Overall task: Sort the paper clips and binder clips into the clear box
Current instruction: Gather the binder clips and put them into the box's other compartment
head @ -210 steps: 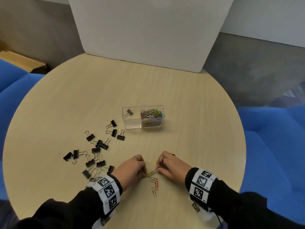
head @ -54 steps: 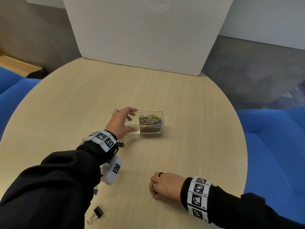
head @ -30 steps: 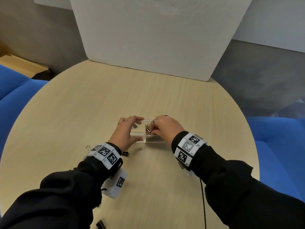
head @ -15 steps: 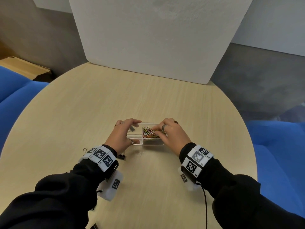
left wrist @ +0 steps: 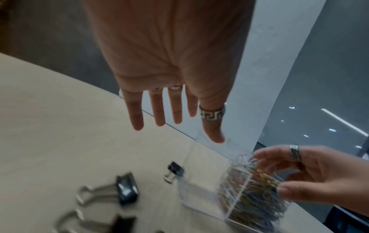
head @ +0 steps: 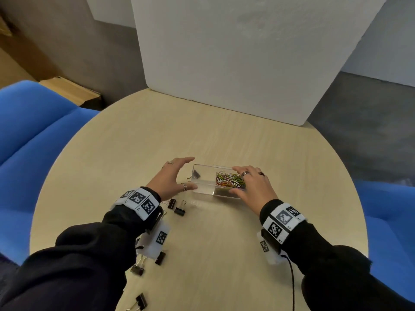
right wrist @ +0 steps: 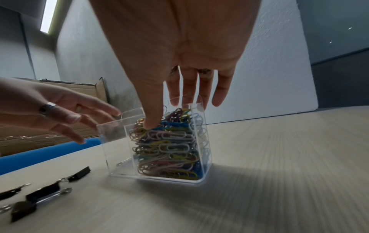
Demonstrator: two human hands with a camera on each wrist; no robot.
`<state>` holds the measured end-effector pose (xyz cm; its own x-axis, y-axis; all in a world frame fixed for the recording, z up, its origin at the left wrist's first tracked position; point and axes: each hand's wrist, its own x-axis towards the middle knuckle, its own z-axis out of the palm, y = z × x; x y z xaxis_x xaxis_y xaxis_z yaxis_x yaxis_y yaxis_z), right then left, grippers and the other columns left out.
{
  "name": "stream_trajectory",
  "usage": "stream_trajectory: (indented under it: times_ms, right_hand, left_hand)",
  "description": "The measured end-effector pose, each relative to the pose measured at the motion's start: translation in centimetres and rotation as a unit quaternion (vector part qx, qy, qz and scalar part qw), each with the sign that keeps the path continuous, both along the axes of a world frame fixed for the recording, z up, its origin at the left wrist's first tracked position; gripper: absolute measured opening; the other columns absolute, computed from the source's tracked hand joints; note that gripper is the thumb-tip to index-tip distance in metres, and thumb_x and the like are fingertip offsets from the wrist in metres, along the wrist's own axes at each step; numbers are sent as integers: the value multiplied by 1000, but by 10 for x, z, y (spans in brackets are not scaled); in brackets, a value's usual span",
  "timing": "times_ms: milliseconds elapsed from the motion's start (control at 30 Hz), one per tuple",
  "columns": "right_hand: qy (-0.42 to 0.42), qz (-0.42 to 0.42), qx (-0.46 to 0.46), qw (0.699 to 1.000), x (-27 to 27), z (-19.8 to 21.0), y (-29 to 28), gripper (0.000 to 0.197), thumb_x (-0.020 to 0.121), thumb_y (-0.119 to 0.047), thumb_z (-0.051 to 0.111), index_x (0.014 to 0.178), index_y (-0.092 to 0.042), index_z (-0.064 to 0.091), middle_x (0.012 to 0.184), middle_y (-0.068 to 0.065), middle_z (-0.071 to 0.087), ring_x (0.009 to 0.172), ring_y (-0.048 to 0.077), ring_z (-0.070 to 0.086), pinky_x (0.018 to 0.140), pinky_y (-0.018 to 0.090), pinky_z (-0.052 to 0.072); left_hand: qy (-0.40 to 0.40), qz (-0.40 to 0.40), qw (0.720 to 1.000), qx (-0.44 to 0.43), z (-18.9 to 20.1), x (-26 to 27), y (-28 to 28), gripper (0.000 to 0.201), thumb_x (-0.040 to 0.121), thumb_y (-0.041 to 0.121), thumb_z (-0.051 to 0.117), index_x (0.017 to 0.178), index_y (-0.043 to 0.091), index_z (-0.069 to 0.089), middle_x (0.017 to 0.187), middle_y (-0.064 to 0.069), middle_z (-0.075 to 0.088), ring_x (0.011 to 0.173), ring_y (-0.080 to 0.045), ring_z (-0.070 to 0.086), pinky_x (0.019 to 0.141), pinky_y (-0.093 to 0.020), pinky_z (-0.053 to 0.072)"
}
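The clear box (head: 203, 184) stands on the round table (head: 157, 135), split into two compartments. Its right compartment is full of coloured paper clips (head: 230, 181); the left one holds one black binder clip (head: 196, 174). My right hand (head: 250, 187) grips the box's right end, thumb on the near wall, fingers over the far rim; the right wrist view shows the thumb (right wrist: 149, 124) against the clips (right wrist: 169, 146). My left hand (head: 176, 176) hovers at the box's left end with straight, spread fingers (left wrist: 175, 113), holding nothing. Several loose binder clips (head: 179, 211) lie under my left forearm.
A white foam board (head: 235, 52) stands upright at the table's far edge. Blue seats flank the table at the left (head: 33, 122) and right (head: 390, 221). A cardboard box (head: 69, 88) sits on the floor at the far left.
My left hand has let go of the box's left end and spread its fingers. My right hand slid from above the paper clips to the box's right end.
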<state>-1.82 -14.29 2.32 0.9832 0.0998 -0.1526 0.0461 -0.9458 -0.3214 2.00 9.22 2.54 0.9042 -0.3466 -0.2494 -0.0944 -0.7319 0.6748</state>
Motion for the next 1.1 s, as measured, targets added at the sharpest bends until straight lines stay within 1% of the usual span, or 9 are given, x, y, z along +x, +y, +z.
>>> stream_trajectory:
  times_ms: [133, 233, 400, 500, 567, 667, 800, 933, 1100]
  right_hand:
    - [8, -32, -38, 999, 5, 2, -6, 62, 86, -39, 58, 140, -23, 32, 135, 1, 43, 126, 20, 35, 103, 36, 29]
    - [-6, -56, -68, 996, 4, 7, 0, 64, 84, -43, 59, 139, -23, 33, 136, 1, 41, 127, 22, 32, 103, 38, 26]
    - [-170, 16, 4, 985, -14, 9, 51, 35, 80, -29, 67, 112, -16, 62, 109, 6, 60, 103, 24, 51, 86, 42, 40]
    - [-43, 55, 38, 997, -22, 4, 96, 36, 89, -30, 55, 123, -20, 53, 121, 2, 50, 99, 19, 57, 83, 34, 51]
    - [72, 56, 34, 995, -23, -6, 118, 46, 91, -34, 49, 135, -29, 37, 133, 0, 35, 108, 20, 53, 88, 31, 49]
    - [132, 61, -7, 989, -21, -21, 140, 56, 90, -33, 53, 138, -38, 27, 138, 0, 26, 117, 25, 44, 90, 36, 45]
    - [160, 39, 1, 986, -20, -37, 147, 50, 88, -25, 56, 133, -34, 38, 133, -2, 32, 122, 23, 33, 90, 36, 44]
    - [141, 1, 44, 989, -22, -43, 148, 38, 87, -25, 58, 124, -27, 49, 127, -4, 39, 117, 19, 42, 92, 32, 43]
    - [99, 6, 47, 994, -27, -43, 152, 27, 90, -27, 54, 116, -21, 52, 123, -6, 45, 111, 17, 46, 85, 29, 46]
  left_hand:
    - [39, -2, 997, 71, 10, 8, 40, 58, 83, 30, 65, 134, 25, 39, 132, 0, 49, 109, -16, 49, 86, -24, 38]
    - [82, -34, 985, 148, 11, 9, 70, 50, 85, 30, 62, 131, 24, 42, 126, 1, 53, 97, -12, 49, 83, -24, 39]
    - [80, -95, 971, 205, -1, -5, 102, 44, 84, 25, 62, 125, 27, 46, 117, 5, 47, 93, -10, 46, 80, -21, 37]
    - [78, -129, 972, 183, -13, -14, 107, 47, 78, 21, 66, 121, 30, 49, 117, 9, 41, 99, -8, 41, 86, -21, 39]
    - [73, -161, 967, 184, -19, -17, 107, 50, 77, 12, 62, 122, 31, 49, 122, 9, 40, 108, -10, 40, 93, -26, 41]
    - [49, -193, 960, 197, -26, -17, 107, 49, 80, 4, 54, 121, 31, 51, 125, 8, 42, 114, -14, 39, 95, -30, 42]
    - [7, -205, 963, 176, -35, -13, 110, 39, 85, 4, 54, 116, 27, 57, 120, 6, 52, 110, -12, 48, 93, -25, 43]
    - [11, -201, 967, 156, -40, -12, 113, 41, 85, 4, 54, 121, 24, 52, 118, 3, 53, 105, -12, 51, 91, -23, 44]
    - [39, -81, 996, 26, -37, -12, 123, 41, 81, 3, 62, 114, 25, 57, 108, 6, 57, 90, -9, 57, 85, -19, 49]
